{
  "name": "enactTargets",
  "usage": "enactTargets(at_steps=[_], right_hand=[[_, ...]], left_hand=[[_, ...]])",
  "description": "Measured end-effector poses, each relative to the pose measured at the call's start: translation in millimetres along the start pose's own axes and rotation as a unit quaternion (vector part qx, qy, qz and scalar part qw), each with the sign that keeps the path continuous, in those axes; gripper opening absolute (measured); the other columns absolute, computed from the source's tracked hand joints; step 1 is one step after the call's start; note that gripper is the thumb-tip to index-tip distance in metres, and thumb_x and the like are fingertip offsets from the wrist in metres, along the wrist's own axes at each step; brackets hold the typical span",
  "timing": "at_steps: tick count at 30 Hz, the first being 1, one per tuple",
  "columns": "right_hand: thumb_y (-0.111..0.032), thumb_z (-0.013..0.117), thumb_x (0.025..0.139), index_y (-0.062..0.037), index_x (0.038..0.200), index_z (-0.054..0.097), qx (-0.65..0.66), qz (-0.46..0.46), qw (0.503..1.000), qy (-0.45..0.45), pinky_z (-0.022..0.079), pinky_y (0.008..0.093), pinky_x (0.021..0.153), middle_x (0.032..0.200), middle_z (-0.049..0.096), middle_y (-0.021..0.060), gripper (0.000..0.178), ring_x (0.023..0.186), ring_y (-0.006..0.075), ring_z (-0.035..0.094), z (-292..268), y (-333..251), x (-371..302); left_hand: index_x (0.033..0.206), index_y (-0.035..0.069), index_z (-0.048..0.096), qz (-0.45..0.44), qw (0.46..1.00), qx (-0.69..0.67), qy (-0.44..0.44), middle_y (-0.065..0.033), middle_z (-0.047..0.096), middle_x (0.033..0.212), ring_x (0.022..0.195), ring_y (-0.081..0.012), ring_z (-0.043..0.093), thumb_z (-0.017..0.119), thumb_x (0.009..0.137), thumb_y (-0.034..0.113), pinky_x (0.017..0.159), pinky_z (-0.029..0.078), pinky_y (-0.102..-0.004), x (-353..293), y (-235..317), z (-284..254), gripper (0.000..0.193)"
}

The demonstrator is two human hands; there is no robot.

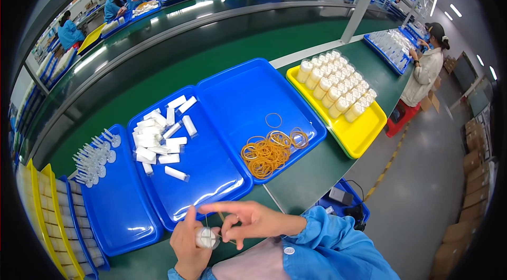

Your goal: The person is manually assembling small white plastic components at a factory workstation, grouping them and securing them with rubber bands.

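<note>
Close to my body, my left hand (187, 247) is closed around a white cylinder with a clear cover (206, 238), its round end turned up and marked with crossing lines. My right hand (260, 221) is beside it, index finger stretched over toward the left fingertips. A thin tan rubber band (234, 241) is stretched on the right fingers and runs near the cylinder. Beyond my hands, a blue tray (237, 90) carries a heap of rubber bands (265, 157). Left of that, another blue tray (211, 177) has loose white rolls in clear wrap (153, 135).
A yellow tray (364, 145) with rows of upright white cylinders (335, 87) stands at the right. Clear stemmed plastic parts (94, 161) lie in the far-left blue tray (124, 216), beside stacked filled trays (55, 222). Co-workers sit across the green conveyor (211, 37) and at right (426, 71).
</note>
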State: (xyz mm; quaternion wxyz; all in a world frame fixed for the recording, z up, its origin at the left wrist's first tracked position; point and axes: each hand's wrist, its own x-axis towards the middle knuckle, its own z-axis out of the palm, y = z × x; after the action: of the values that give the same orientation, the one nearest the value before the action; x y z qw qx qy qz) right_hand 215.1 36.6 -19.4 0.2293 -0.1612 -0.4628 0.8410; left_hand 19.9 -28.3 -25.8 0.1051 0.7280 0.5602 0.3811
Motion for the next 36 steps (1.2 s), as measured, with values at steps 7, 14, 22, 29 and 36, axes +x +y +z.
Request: enactTargets(at_steps=[7, 14, 22, 29, 36], right_hand=[[-0.014, 0.068, 0.085, -0.0083, 0.118, 0.057, -0.484, -0.184, 0.853, 0.061, 0.052, 0.0336, 0.078, 0.124, 0.051, 0.0097, 0.035, 0.100, 0.0237, 0.058, 10, 5, -3], [-0.011, 0.071, 0.079, -0.0049, 0.108, 0.061, -0.566, -0.253, 0.686, 0.380, 0.049, 0.0295, 0.078, 0.107, 0.058, 0.0101, 0.031, 0.093, 0.0211, 0.059, -44, -58, -71], [0.001, 0.064, 0.080, -0.0025, 0.119, 0.056, -0.614, -0.172, 0.419, 0.647, 0.048, 0.0285, 0.067, 0.107, 0.054, 0.0121, 0.040, 0.074, 0.0169, 0.054, -149, -92, -158], [-0.001, 0.065, 0.081, -0.0033, 0.117, 0.057, -0.616, -0.170, 0.415, 0.647, 0.046, 0.0258, 0.067, 0.107, 0.053, 0.0101, 0.037, 0.068, 0.0130, 0.051, -187, -86, -153], [0.000, 0.064, 0.081, -0.0047, 0.116, 0.059, -0.622, -0.164, 0.392, 0.657, 0.046, 0.0251, 0.065, 0.112, 0.050, 0.0101, 0.035, 0.068, 0.0129, 0.050, -184, -87, -145]], left_hand=[[0.137, -0.004, 0.038, -0.116, 0.982, -0.123, -0.090, -0.0145, 0.064, 0.092, 0.084, -0.0274, 0.064, 0.079, 0.070, 0.013, 0.073, 0.050, -0.0340, 5, 18, 12, 0.080], [0.109, -0.001, 0.062, -0.087, 0.991, -0.100, 0.010, -0.0173, 0.060, 0.115, 0.111, -0.0332, 0.057, 0.071, 0.061, 0.001, 0.098, 0.042, -0.0399, 9, 17, -17, 0.050], [0.106, -0.005, 0.062, -0.201, 0.956, -0.173, 0.123, -0.0108, 0.059, 0.108, 0.099, -0.0194, 0.057, 0.060, 0.080, -0.004, 0.089, 0.045, -0.0302, 0, -7, -47, 0.026], [0.107, -0.004, 0.063, -0.221, 0.949, -0.185, 0.127, -0.0091, 0.059, 0.109, 0.099, -0.0176, 0.057, 0.059, 0.083, -0.007, 0.087, 0.046, -0.0282, 0, -4, -53, 0.024], [0.103, -0.004, 0.064, -0.231, 0.950, -0.174, 0.117, -0.0091, 0.061, 0.104, 0.094, -0.0176, 0.058, 0.060, 0.084, -0.006, 0.082, 0.047, -0.0274, 2, -6, -53, 0.020]])
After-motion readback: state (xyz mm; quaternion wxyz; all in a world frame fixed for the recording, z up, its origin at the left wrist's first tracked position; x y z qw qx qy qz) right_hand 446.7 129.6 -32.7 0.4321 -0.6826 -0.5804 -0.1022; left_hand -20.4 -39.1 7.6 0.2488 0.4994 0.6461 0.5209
